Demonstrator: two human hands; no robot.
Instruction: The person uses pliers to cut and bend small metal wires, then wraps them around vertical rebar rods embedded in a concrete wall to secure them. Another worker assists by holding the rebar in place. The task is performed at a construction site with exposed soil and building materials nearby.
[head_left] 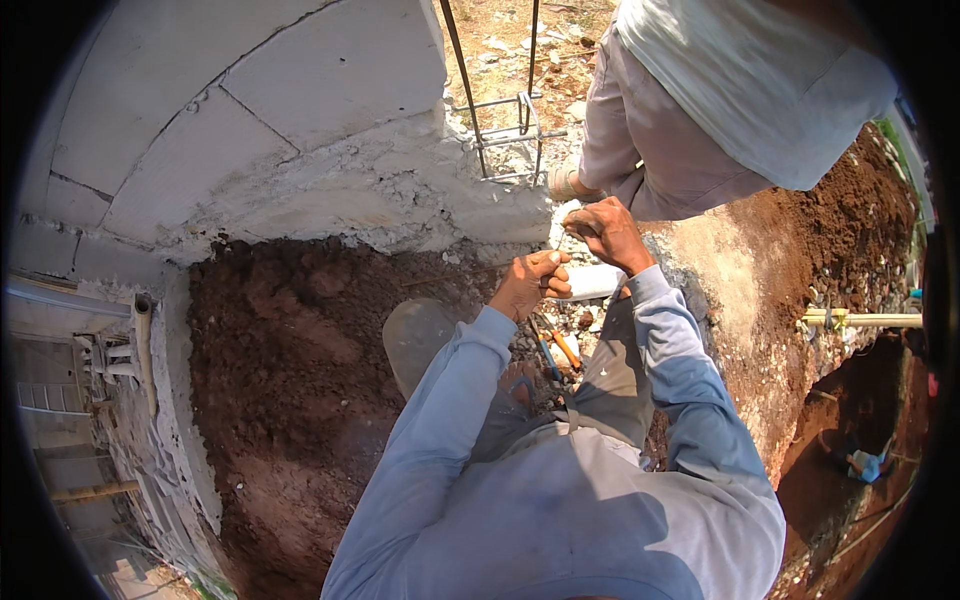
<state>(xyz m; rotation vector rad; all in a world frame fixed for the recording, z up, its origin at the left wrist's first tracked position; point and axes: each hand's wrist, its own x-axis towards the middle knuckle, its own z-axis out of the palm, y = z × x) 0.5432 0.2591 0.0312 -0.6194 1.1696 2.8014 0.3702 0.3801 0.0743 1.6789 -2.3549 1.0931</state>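
My left hand (533,284) is closed, its thumb and fingers pinched together. Just right of it and a little farther off, my right hand (612,236) is also closed, with the fingers curled in. What either hand pinches is too small or hidden to make out. Under and between the hands lies a white, rounded piece (595,282), partly covered by them. On the rubble between my legs rests a hand tool with an orange handle (565,349), alongside a blue handle (549,358); whether they belong to one tool I cannot tell.
A steel rebar cage (508,135) rises at the end of the pale block wall (300,90). Another person (690,120) in a light shirt stands close by at the upper right. Reddish soil (290,350) lies at left, bamboo poles (865,320) and a dug pit (845,410) at right.
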